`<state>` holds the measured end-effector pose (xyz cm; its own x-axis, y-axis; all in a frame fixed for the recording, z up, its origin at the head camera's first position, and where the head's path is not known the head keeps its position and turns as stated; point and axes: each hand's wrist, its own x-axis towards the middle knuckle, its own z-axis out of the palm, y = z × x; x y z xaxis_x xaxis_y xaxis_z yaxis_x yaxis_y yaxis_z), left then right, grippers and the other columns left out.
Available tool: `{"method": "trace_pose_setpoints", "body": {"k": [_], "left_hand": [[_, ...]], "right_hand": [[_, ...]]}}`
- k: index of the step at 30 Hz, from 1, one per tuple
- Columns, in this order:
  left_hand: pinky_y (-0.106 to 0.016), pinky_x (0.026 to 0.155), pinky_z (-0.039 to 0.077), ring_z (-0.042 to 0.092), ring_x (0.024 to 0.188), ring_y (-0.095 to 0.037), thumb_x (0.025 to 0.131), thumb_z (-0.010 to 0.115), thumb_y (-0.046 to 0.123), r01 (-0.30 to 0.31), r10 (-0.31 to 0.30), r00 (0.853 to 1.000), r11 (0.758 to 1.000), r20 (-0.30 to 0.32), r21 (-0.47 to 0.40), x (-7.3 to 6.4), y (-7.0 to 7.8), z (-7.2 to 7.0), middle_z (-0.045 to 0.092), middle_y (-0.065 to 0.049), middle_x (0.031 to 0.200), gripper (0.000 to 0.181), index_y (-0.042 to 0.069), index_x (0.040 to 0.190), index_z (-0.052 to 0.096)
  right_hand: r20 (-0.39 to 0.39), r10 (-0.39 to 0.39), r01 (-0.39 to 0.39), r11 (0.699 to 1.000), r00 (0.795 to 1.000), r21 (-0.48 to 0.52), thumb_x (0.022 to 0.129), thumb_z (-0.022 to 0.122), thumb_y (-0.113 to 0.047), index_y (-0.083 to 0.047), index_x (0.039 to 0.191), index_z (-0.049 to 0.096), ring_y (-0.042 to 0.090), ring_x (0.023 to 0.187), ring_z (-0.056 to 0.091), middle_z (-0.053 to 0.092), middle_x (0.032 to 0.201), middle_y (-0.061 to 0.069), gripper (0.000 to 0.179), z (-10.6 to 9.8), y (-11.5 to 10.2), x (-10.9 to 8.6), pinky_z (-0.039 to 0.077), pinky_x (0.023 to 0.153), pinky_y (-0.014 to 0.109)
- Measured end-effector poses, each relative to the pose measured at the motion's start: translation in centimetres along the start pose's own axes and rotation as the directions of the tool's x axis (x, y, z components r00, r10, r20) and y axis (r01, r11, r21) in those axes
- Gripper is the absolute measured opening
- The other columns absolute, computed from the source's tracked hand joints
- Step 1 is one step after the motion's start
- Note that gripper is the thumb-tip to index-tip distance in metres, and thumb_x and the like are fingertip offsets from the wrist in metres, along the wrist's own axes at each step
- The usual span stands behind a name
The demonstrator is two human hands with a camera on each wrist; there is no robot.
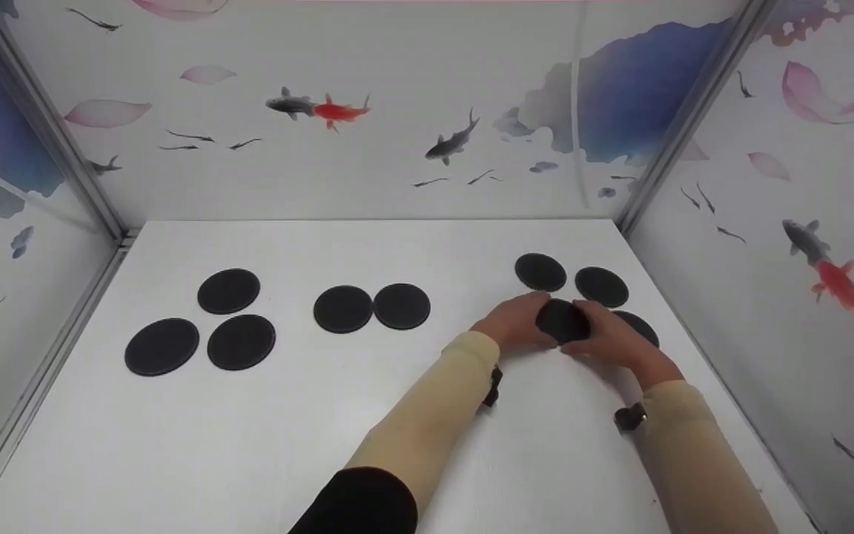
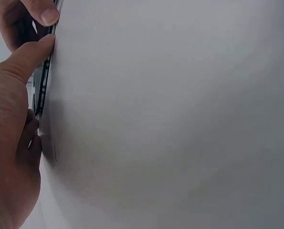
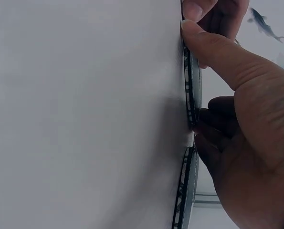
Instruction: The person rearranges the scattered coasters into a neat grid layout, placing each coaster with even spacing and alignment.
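Observation:
Toward the right of the white table (image 1: 427,430), my left hand (image 1: 522,323) and my right hand (image 1: 616,337) hold one round black coaster (image 1: 563,321) from opposite sides. Each thumb lies at its near edge, with the other fingers curled about its side. In the left wrist view the coaster (image 2: 44,78) shows edge-on, the thumbs close together. The right wrist view shows another coaster (image 3: 184,188) beside the held one. Just beyond the hands lie two more coasters, one left (image 1: 540,271) and one right (image 1: 602,286); a third coaster (image 1: 638,328) is partly hidden by my right hand.
Two coasters (image 1: 343,309) lie side by side mid-table. Farther left is a group of three coasters (image 1: 240,342). Panels printed with fish and petals (image 1: 397,178) stand behind and at both sides, joined by metal corner posts (image 1: 683,141).

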<state>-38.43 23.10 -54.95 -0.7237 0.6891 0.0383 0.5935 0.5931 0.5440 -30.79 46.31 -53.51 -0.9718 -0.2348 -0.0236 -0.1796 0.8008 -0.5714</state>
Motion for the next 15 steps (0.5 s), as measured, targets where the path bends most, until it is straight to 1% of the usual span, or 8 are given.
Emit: {"method": "trace_pose_setpoints", "body": {"k": [3,5,7,10,13,15], "left_hand": [[-0.027,0.113,0.048,0.064,0.128,-0.011,0.092,0.088,0.043,-0.011,0.011,1.000,1.000,0.009,0.006,0.35,-0.12,0.17,0.069,0.009,0.135,0.059,0.022,0.142,0.066],[-0.028,0.111,0.050,0.066,0.122,-0.010,0.091,0.088,0.044,-0.017,0.017,1.000,1.000,0.013,0.004,0.52,-0.23,0.22,0.070,0.010,0.128,0.055,0.023,0.138,0.068],[-0.028,0.110,0.050,0.066,0.119,-0.009,0.091,0.089,0.044,-0.011,0.011,1.000,1.000,0.021,0.003,0.59,-0.29,0.21,0.070,0.012,0.125,0.053,0.025,0.136,0.069],[-0.028,0.109,0.051,0.066,0.116,-0.009,0.090,0.090,0.043,-0.005,0.005,1.000,1.000,0.028,-0.003,0.58,-0.31,0.22,0.070,0.013,0.122,0.053,0.026,0.135,0.070],[-0.028,0.108,0.051,0.066,0.116,-0.009,0.089,0.092,0.042,-0.006,0.006,1.000,1.000,0.028,-0.001,0.47,-0.30,0.20,0.071,0.013,0.122,0.054,0.026,0.135,0.070],[-0.028,0.108,0.050,0.066,0.116,-0.008,0.090,0.091,0.044,-0.006,0.006,1.000,1.000,0.026,0.005,0.35,-0.33,0.18,0.070,0.014,0.122,0.052,0.027,0.134,0.069]], "right_hand": [[0.007,0.005,-0.005,1.000,1.000,0.004,0.091,0.095,-0.031,0.005,0.164,0.042,0.050,0.154,0.043,0.047,0.165,0.030,0.097,-0.10,0.08,0.15,0.031,0.127,0.066],[0.016,0.018,-0.018,1.000,1.000,0.005,0.091,0.095,-0.032,0.005,0.166,0.040,0.050,0.156,0.040,0.043,0.168,0.030,0.100,-0.14,0.16,0.23,0.029,0.128,0.066],[0.025,0.021,-0.021,1.000,0.999,-0.003,0.092,0.094,-0.033,0.006,0.167,0.037,0.050,0.158,0.037,0.041,0.169,0.031,0.101,-0.14,0.18,0.28,0.028,0.129,0.067],[0.035,0.036,-0.036,0.999,0.999,-0.009,0.093,0.093,-0.033,0.003,0.169,0.036,0.049,0.160,0.035,0.039,0.172,0.029,0.102,-0.09,0.21,0.32,0.027,0.130,0.065],[0.035,0.030,-0.030,0.999,0.999,-0.014,0.093,0.093,-0.033,0.002,0.168,0.038,0.049,0.159,0.036,0.041,0.171,0.028,0.100,-0.06,0.24,0.31,0.027,0.129,0.066],[0.029,0.027,-0.027,0.999,0.999,-0.018,0.093,0.093,-0.033,0.001,0.168,0.040,0.049,0.158,0.039,0.043,0.169,0.027,0.098,-0.03,0.28,0.30,0.029,0.129,0.065]]}}
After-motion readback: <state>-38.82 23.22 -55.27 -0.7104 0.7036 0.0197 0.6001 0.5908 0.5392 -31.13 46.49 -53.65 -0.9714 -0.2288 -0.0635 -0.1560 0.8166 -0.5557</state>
